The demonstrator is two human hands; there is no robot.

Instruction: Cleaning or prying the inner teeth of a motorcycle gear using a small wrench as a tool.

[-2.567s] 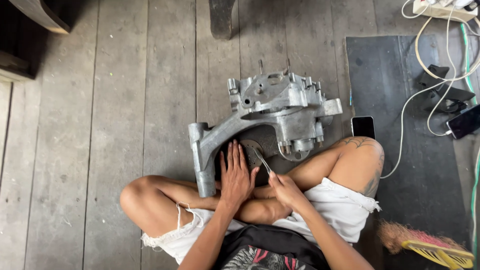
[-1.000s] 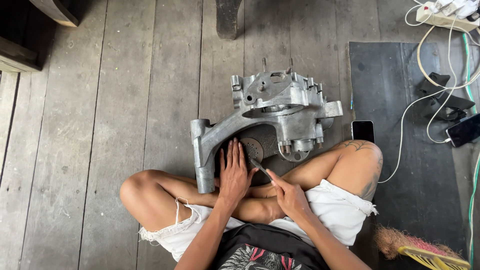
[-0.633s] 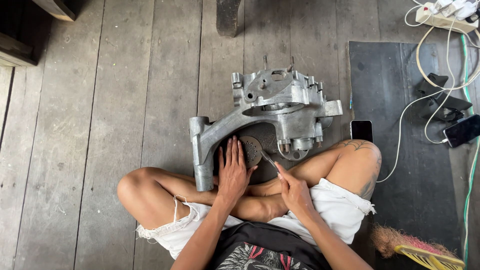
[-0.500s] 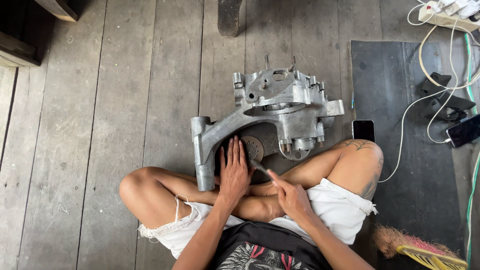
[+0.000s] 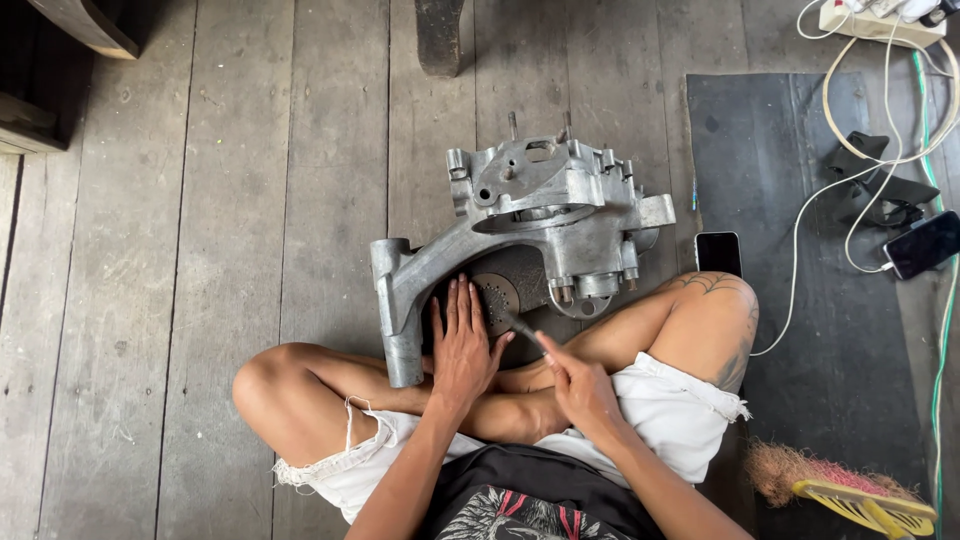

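I saw the person sitting cross-legged on the wooden floor [image 5: 250, 250] with the grey cast-metal engine casing [image 5: 540, 215] lying just in front of the shins. Compared with the frames from a moment before, little had shifted: the left hand [image 5: 462, 345] stayed flat where it was, and the tool tip had wandered slightly over the round disc [image 5: 497, 296] set in the casing's dark opening. In one frame about half a second earlier the disc had shown more fully beside the fingers; here it was partly covered again. I judged that the work on the disc was still going on, not finished.

The left hand lay open, fingers spread and pressed flat on the near part of the casing, its fingertips touching the disc's near edge. The right hand [image 5: 580, 390], nearer the body than the casing, was closed around a slim metal tool [image 5: 522, 327], whose tip reached the disc just beside the left thumb.

Right of the casing, a dark phone [image 5: 718, 253] lay at the edge of a black mat [image 5: 810, 180], close against the person's knee.
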